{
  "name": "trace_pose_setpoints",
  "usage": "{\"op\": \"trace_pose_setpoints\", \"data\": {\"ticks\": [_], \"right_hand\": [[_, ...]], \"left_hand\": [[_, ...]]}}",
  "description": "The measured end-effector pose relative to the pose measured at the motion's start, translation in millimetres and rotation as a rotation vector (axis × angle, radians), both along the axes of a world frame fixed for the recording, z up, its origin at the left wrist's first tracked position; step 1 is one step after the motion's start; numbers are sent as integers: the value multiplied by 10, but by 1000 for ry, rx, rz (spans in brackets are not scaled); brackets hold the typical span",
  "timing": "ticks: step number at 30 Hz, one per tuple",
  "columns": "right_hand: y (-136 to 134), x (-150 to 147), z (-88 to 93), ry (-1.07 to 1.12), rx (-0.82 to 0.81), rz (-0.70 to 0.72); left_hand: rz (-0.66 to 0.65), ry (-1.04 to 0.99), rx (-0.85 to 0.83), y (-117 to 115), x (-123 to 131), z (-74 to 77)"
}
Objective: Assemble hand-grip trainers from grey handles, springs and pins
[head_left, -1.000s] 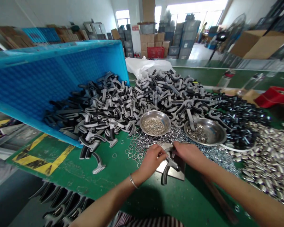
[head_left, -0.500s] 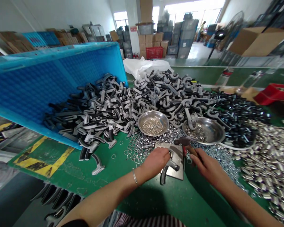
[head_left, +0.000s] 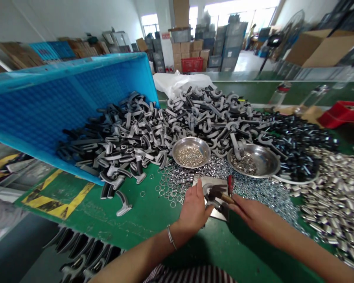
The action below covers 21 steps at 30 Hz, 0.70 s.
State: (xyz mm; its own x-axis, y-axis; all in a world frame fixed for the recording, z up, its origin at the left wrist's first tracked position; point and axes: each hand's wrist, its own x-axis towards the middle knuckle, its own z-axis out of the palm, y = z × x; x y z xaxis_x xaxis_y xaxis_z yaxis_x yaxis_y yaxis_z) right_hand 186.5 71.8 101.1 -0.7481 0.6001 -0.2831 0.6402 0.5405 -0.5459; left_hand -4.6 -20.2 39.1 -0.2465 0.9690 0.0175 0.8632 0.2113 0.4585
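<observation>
Cluttered green worktop [head_left: 135, 220] in a box-filled warehouse; near its front edge the left hand [head_left: 194, 208] presses flat, fingers together, on a metal plate [head_left: 216, 181], while the right hand [head_left: 250, 214] fists what's probably a hammer [head_left: 216, 193].

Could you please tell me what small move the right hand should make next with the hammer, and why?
Probably a short tap straight down. The hammer in the right hand is poised just over the grey handle part, which lies on the metal plate with the left hand pressed against it.
</observation>
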Motion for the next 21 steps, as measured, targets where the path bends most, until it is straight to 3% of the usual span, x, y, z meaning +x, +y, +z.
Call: {"op": "trace_pose_setpoints", "data": {"ticks": [3, 6, 10, 14, 21], "right_hand": [[0, 213, 2, 114, -139, -185], [-80, 329, 68, 143, -73, -319], [-196, 102, 130, 104, 47, -177], [-162, -181, 44, -66, 130, 26], [-137, -76, -99, 9, 63, -50]], "left_hand": [[-32, 5, 4, 7, -28, 38], [-27, -16, 15, 5, -38, 46], [-6, -53, 54, 0, -25, 14], [33, -82, 58, -7, -13, -17], [21, -76, 48, -1, -7, 33]]}}
